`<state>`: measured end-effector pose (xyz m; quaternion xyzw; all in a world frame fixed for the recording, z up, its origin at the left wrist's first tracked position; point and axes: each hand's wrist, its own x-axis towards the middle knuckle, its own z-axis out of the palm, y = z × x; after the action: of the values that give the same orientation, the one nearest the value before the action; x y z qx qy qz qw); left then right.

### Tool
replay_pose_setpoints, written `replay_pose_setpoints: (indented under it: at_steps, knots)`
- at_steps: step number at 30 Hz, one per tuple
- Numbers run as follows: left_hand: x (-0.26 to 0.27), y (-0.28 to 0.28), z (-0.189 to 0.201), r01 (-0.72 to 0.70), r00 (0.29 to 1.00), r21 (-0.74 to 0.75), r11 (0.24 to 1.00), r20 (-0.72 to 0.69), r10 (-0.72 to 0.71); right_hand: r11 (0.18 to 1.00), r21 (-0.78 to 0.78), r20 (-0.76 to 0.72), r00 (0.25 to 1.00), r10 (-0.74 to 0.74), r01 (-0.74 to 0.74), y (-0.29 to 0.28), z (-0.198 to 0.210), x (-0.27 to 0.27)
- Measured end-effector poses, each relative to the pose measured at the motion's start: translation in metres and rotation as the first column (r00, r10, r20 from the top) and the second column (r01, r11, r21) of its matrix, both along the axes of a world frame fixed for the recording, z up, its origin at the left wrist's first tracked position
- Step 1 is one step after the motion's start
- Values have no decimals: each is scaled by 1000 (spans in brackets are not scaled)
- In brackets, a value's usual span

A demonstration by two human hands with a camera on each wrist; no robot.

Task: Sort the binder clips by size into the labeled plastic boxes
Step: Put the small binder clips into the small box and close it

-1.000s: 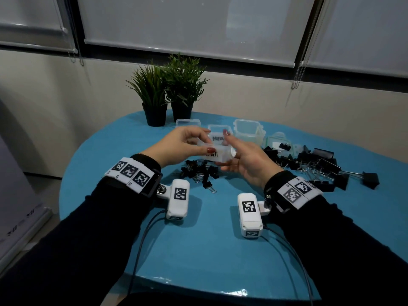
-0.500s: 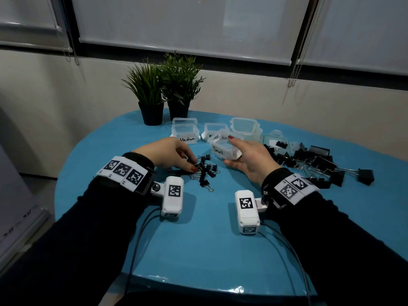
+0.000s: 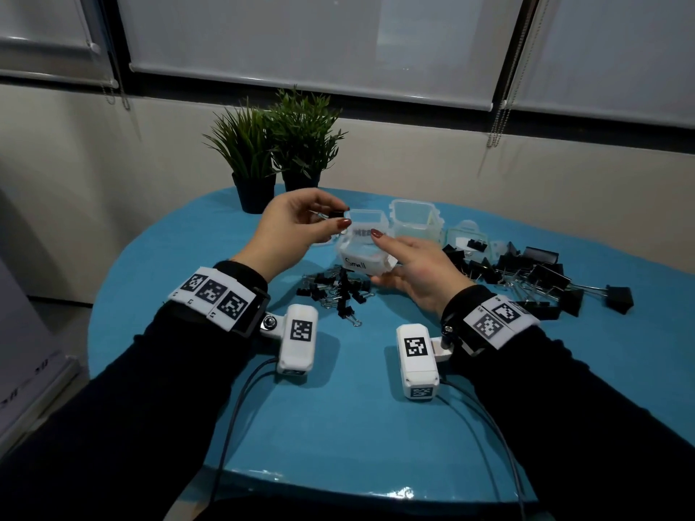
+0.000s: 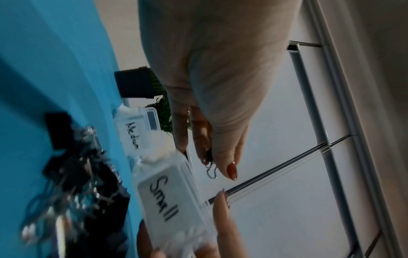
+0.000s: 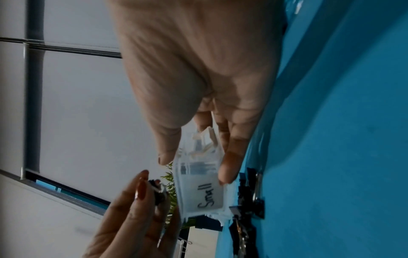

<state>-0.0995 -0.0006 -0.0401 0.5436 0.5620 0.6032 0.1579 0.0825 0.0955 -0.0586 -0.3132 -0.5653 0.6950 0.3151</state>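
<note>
Table (image 3: 338, 426) teal-blue. Clips (image 3: 340, 291) black with silver wire handles. Boxes (image 3: 413, 220) clear plastic, white labels with black handwriting. Wristbands (image 3: 214, 295) white with black square-code patterns. Sleeves (image 3: 131, 408) black. Nails (image 3: 377, 233) dark red. Plants (image 3: 278, 141) green, in black pots.

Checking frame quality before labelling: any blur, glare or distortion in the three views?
Head view: sharp but dim; wide-angle bend in the blinds; glare along the near rim of the round blue table. Left wrist view: rotated sideways, the pile of small black binder clips is smeared, the clear plastic box labelled Small is readable. Right wrist view: soft overall, the right hand fills the frame, the label is still legible.
</note>
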Motion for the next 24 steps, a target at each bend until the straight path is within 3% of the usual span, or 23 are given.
replay_pose_setpoints:
  at_steps: [7, 11, 15, 19, 24]
  knots:
    - [11, 8, -7, 44, 972, -21, 999, -229, -48, 994, -9, -53, 992, 110, -111, -7, 0, -4]
    - [11, 7, -6, 16, 977, -43, 999, -214, -25, 993, -24, -37, 993, 112, -113, -4, -2, -4]
    - [4, 9, -9, -96, 979, -40, 995, -184, 87, 999, -33, -31, 999, 30, -31, 1, -2, -3]
    - [-2, 10, -14, -140, 975, -243, 960, -205, 91, 997, -38, -27, 997, -66, 65, 8, -1, -1]
    - [4, 2, -15, -45, 943, -491, 870, -309, -126, 984, -51, -46, 984, -174, 172, 14, -2, 0]
